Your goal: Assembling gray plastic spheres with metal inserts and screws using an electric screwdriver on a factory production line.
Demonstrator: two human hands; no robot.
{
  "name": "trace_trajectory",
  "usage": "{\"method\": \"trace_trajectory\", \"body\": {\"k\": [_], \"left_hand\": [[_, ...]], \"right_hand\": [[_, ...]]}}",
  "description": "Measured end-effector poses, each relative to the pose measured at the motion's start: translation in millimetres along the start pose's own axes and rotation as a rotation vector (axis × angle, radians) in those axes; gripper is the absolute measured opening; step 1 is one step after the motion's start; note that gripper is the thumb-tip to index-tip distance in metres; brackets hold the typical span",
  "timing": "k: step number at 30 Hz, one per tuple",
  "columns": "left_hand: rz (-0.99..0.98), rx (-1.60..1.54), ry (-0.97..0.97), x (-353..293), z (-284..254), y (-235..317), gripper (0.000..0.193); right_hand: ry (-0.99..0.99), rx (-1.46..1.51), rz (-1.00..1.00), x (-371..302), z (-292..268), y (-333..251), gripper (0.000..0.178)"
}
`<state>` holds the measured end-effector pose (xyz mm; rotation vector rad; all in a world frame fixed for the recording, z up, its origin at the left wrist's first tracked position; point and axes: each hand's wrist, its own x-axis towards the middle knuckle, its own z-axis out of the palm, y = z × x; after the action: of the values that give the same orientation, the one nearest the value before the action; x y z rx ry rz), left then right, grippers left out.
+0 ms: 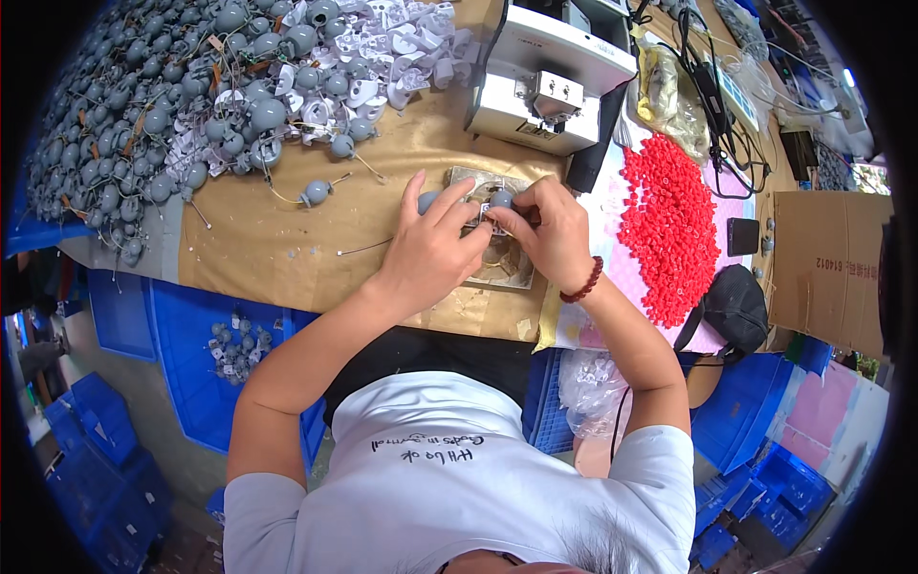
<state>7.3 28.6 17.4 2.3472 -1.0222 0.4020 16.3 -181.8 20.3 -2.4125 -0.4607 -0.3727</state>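
A square metal fixture plate (pixel 507 273) lies on the brown-covered bench in front of me. Over it, my left hand (pixel 430 251) is closed, fingers bent around a part with two grey balls. One grey ball (pixel 427 203) shows between its fingers, and a thin wire (pixel 363 249) sticks out to the left. Against the other grey ball (pixel 500 199), my right hand (pixel 555 230) is pinched with thumb and index finger. A small white piece (pixel 485 209) sits between the hands. The fingers partly hide how the pieces join.
Many grey ball parts with wires (pixel 143 124) and white plastic pieces (pixel 421 48) are heaped at far left. A white-and-black machine (pixel 550 81) stands beyond the plate. Rightward lie red pieces (pixel 669 230), a black cap (pixel 734 306) and a cardboard box (pixel 827 268). A blue bin (pixel 186 383) sits below left.
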Motion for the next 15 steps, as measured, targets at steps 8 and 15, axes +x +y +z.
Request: {"method": "trace_trajectory", "body": {"k": [8,15], "left_hand": [[-0.201,-0.008,-0.06,26,-1,7,0.032],[-0.192,0.048,-0.105,32,-3,11,0.031]], "right_hand": [[0.07,0.385,0.156,2,-7,6,0.023],[0.335,0.104,0.464,62,-37,98,0.052]]}}
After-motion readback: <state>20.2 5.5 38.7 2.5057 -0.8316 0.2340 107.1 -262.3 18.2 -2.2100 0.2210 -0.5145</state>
